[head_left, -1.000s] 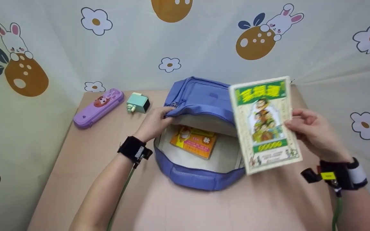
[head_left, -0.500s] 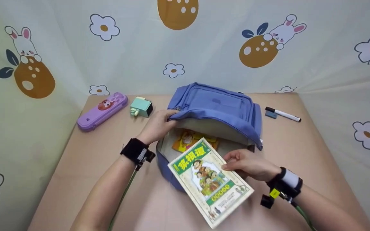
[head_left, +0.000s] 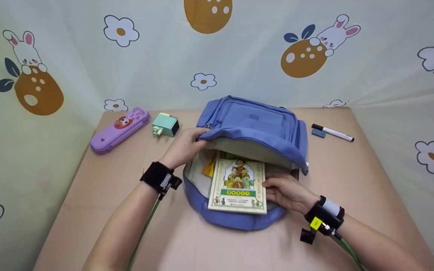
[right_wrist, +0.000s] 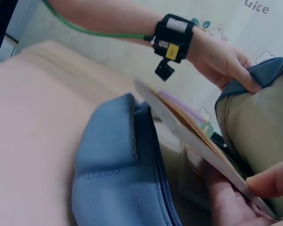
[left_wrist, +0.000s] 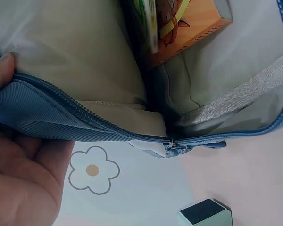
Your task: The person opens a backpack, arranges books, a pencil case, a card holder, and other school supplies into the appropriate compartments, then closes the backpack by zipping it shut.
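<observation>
A blue backpack (head_left: 256,118) lies unzipped in the middle of the table. My left hand (head_left: 182,149) pinches the edge of its lifted flap; in the left wrist view the thumb is inside and the fingers are under the fabric. With my right hand (head_left: 286,191) I grip a cream and green book (head_left: 237,199) by its right edge, thumb on the cover and fingers beneath. The book's far end is inside the opening, its near end over the bag's front rim. An orange book (left_wrist: 198,28) lies inside the bag, mostly hidden under it in the head view.
Left of the bag, a purple pencil case (head_left: 119,131) and a mint-green pencil sharpener-like box (head_left: 165,125) lie on the table (head_left: 156,241). On the right are a black-capped white marker (head_left: 333,133) and a small blue block (head_left: 318,133). A patterned cloth (head_left: 156,56) hangs behind.
My right hand has brought the book from the bag's right side leftward and down, turned it straight, and slid its far end into the opening. My left hand still holds the flap.
</observation>
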The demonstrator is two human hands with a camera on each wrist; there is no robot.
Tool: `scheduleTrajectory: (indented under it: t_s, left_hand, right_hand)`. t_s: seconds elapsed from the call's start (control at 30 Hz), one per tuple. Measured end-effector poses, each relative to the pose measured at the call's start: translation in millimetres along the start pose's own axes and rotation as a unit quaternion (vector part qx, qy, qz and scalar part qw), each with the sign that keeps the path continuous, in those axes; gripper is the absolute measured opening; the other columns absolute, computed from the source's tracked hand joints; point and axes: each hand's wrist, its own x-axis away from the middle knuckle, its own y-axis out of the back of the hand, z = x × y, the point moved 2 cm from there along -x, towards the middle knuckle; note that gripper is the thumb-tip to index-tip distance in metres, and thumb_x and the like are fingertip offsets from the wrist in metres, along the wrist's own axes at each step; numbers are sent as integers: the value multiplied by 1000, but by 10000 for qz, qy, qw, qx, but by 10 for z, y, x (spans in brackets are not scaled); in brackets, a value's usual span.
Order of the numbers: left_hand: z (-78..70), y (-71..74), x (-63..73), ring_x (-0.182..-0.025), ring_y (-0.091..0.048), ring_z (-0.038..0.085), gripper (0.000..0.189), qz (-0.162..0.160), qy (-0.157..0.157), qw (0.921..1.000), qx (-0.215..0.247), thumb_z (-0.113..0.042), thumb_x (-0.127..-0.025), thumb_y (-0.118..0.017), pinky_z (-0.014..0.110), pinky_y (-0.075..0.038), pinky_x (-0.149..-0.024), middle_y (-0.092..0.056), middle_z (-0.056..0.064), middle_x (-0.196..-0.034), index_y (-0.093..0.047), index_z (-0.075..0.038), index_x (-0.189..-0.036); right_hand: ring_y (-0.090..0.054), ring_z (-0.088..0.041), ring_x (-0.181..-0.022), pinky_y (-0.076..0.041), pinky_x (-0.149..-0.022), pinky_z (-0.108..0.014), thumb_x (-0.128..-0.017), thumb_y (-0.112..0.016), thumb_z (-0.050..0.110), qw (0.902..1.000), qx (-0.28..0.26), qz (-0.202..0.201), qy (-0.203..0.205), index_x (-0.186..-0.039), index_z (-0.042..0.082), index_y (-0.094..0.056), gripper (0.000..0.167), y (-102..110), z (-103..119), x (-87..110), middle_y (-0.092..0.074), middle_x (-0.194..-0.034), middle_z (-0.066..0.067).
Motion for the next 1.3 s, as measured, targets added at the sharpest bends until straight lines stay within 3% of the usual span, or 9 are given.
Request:
scheduleTrajectory:
  t_s: [0.47, 0.83, 1.1, 1.3]
  left_hand:
    - [-3, 22, -19, -89, -64, 17, 28, -50, -93, 9999, -57, -8, -96, -67, 33, -53, -81, -74, 4, -113, -74, -9, -123]
    - [-31, 39, -11, -97, -63, 17, 32, -11, -70, 9998, -201, -3, -95, -62, 36, -52, -90, -73, 4, -116, -74, -8, -124]
    - [-37, 23, -8, -93, -64, 17, 30, 74, 12, 9999, -79, -6, -96, -65, 35, -53, -87, -74, 4, -116, -74, -10, -125]
    - [-26, 12, -2, -89, -63, 17, 29, 136, 12, 9999, -25, -7, -97, -65, 33, -52, -83, -74, 3, -115, -74, -10, -124]
  right_hand:
    - [-67, -32, -114, -51, -102, -39, -98, -42, -14, 9908, -412, -997, 812, -149, -17, -27, 53, -125, 21, -241, -44, -145, -35]
    - [-67, -32, -111, -52, -100, -42, -95, -44, -18, 9786, -530, -1621, 1147, -137, -14, -37, 43, -132, 2, -453, -54, -131, -27]
    - [-70, -28, -106, -54, -98, -40, -97, -52, -14, 9797, -332, -1614, 1145, -141, -12, -37, 47, -99, -15, -418, -57, -128, -23]
    - [-66, -33, -116, -51, -102, -43, -99, -51, -11, 9849, -431, -1318, 1033, -146, -14, -34, 50, -69, 0, -301, -53, -138, -27]
